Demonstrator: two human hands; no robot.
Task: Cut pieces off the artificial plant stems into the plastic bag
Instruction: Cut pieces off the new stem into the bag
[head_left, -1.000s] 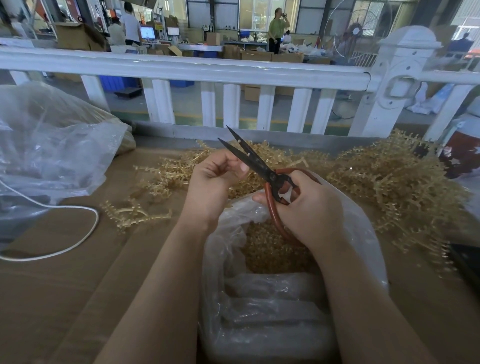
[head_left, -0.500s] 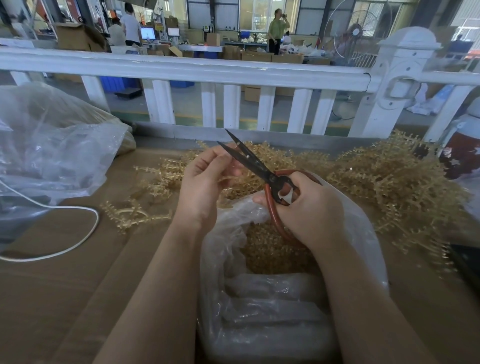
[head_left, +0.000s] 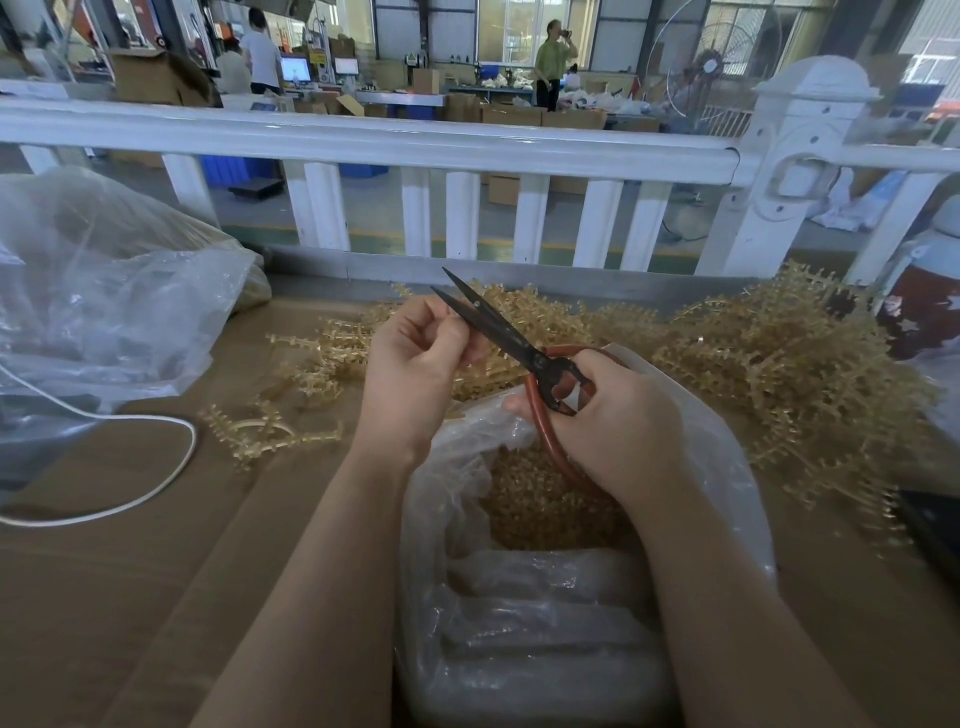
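The clear crinkled plastic bag (head_left: 717, 467) already holds a bed of small tan cut pieces (head_left: 540, 509), yet a large tangle of spiky beige plastic plant stems (head_left: 779, 374) waits behind it on the brown cardboard surface (head_left: 130, 597), so much work seems left. The right hand (head_left: 618, 421) grips red-handled, dark-bladed scissors (head_left: 498, 332), blades slightly apart over the bag. The left hand (head_left: 415, 358) curls by the blades; what it pinches cannot be made out.

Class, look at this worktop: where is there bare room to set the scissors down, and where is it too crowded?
Bare cardboard lies near left, bordered by the white cable, the left forearm and the open bag. A smaller patch sits between the loose stem and the left hand. Crowded: the stem pile at right and the big bag at far left.
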